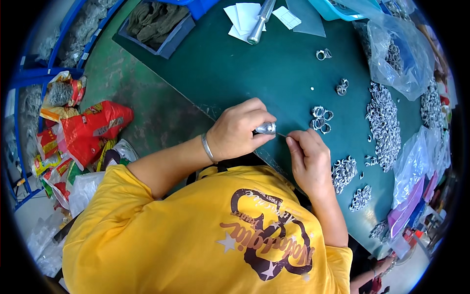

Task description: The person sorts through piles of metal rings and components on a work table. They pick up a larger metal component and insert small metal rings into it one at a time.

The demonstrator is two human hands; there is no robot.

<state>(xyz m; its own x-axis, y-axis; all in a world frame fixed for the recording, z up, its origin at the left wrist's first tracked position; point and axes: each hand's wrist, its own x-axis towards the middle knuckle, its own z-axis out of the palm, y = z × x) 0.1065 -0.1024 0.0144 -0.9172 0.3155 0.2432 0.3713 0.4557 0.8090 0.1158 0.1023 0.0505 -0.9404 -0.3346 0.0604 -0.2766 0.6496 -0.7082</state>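
A single shiny metal piece (pixel 266 128) sat over the near edge of a green workbench (pixel 274 73), clamped in the left hand (pixel 240 130), whose curled fingers hid too much of it for me to say whether it was a ring. Its exposed end pointed toward the right hand (pixel 309 154), probably to leave it within that hand's reach. The right thumb and forefinger pinched one thin rod (pixel 282 134), a grip that seemed chosen for fine control; whether its tip touched the metal, I could not tell. The hands were close but apart.

Just beyond, silver rings lay in three groups, perhaps set apart for easy picking: what looked like four in the nearest cluster (pixel 321 119), at least two in the middle one (pixel 342 87) and two in the farthest (pixel 323 54). Off to the right, two small heaps (pixel 344 174) (pixel 361 198) and a long pile (pixel 384 127) held pieces too many to count, apparently kept handy to the right arm.

At the far side, one tapered metal stick (pixel 262 22) rested across at least three white cards (pixel 245 17), with another card (pixel 287 17) beside it. One grey bin (pixel 170 43) held dark cloth items (pixel 154 22) at the bench's far left corner.
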